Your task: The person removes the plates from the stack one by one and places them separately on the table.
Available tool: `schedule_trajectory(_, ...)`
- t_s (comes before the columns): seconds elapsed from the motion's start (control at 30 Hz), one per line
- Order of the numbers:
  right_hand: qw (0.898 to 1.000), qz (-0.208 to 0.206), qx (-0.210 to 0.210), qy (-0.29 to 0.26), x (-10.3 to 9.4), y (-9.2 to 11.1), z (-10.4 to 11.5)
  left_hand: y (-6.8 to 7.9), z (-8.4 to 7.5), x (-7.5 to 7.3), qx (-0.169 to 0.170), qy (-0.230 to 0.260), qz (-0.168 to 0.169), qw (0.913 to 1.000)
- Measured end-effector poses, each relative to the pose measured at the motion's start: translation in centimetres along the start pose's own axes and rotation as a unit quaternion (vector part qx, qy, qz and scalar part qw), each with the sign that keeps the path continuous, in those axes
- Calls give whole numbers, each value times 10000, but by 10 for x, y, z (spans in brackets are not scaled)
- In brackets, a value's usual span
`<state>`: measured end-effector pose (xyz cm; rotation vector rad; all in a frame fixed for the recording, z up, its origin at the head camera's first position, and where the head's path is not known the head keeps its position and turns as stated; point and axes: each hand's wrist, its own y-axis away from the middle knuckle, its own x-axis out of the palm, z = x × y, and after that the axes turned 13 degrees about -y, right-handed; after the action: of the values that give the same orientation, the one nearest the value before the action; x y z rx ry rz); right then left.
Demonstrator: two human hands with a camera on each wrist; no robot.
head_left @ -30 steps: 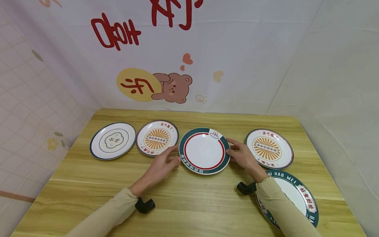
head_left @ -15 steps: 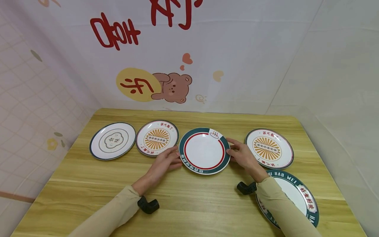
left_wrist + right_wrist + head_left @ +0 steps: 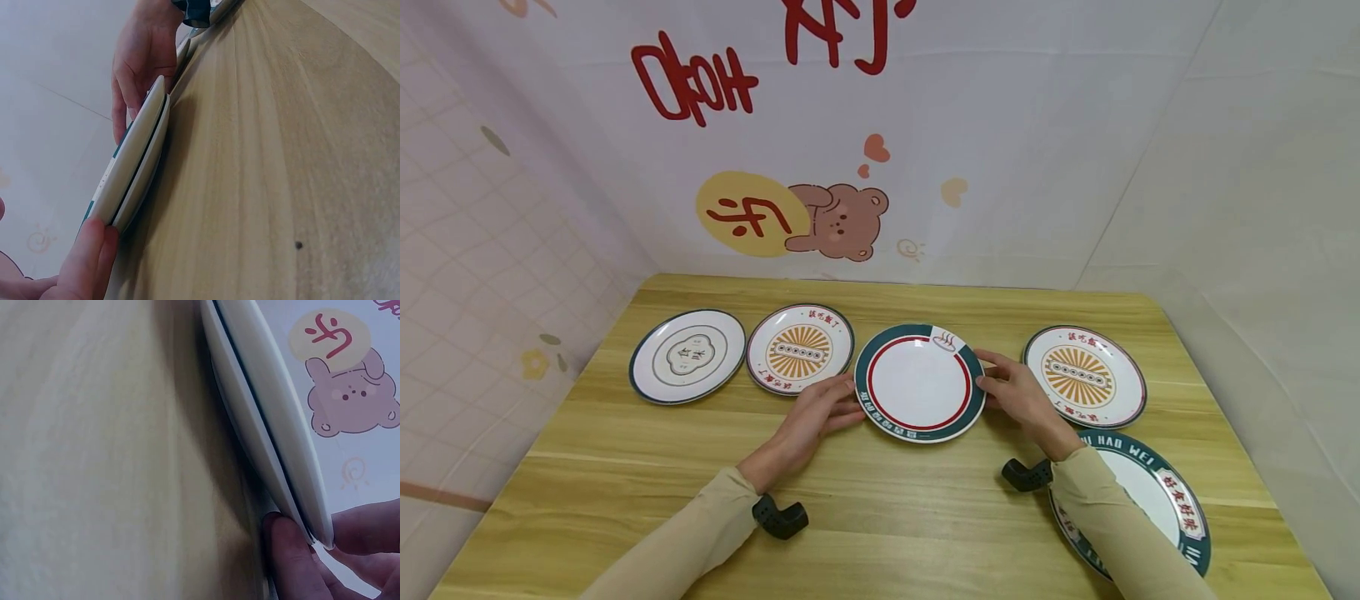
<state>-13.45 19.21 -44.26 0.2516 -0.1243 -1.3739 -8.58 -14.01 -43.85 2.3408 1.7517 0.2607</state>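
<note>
Two stacked plates lie mid-table, separate rims showing in the left wrist view. The upper one, a white plate, has a green border and red ring; the lower plate is hidden from above. My right hand pinches the stack's right edge, thumb on the upper rim and a finger beneath. My left hand is at the left edge, its extended fingers touching the rims. Just left of the stack sits a sunburst plate.
At far left lies a blue-rimmed plate. To the right are another sunburst plate and a large green-bordered plate, partly covered by the right sleeve. A printed cloth wall rises behind the wooden table.
My left hand has moved slightly right and forward, its fingers straightening against the stack's edge. The right hand keeps its grip, and the plates stay in place.
</note>
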Motion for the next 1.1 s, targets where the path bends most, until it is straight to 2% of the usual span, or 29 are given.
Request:
schedule_trajectory(0.23, 10000, -18, -5, 12, 0, 0, 1, -2, -1, 1, -176, 184, -70, 9997)
schedule_trajectory(0.63, 9999, -64, 75, -15, 1, -1, 1, -2, 3, -2, -151, -32, -19, 9999)
schedule_trajectory(0.93, 9998, -85, 18, -175, 1, -2, -1, -2, 6, -3, -282, -129, -287, 9991)
schedule_trajectory(1.1, 9998, -81, -8, -194, 1, -2, -2, -2, 6, 0, -197, -271, -386, 9987)
